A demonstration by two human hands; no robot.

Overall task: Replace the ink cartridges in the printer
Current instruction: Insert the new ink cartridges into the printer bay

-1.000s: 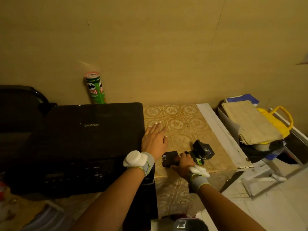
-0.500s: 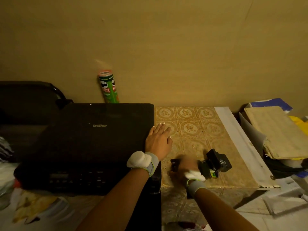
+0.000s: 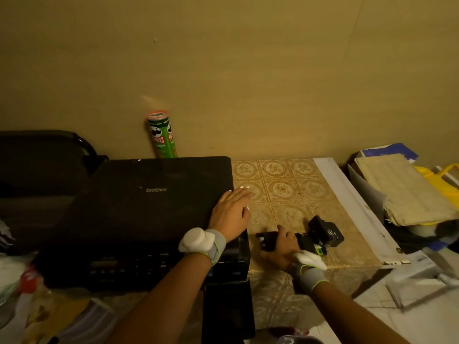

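A black Brother printer (image 3: 149, 214) sits on the table with its lid down. My left hand (image 3: 232, 214) lies flat, fingers apart, on the lid's right front corner. On the patterned tablecloth (image 3: 285, 189) to the right lie black ink cartridges. My right hand (image 3: 282, 247) is closed around one black cartridge (image 3: 265, 240) at its left. Two more cartridges (image 3: 323, 233) lie touching just right of that hand, one with a green label. A dark flap hangs open at the printer's front right (image 3: 228, 304).
A green Pringles can (image 3: 162, 136) stands against the wall behind the printer. A stack of old papers and a yellow bag (image 3: 402, 189) lies at the right. A dark chair (image 3: 44, 155) stands at the left. Papers and clutter lie at the lower left.
The camera view shifted left then settled. My right hand has closed on the left cartridge on the tablecloth. My left hand stays on the printer lid.
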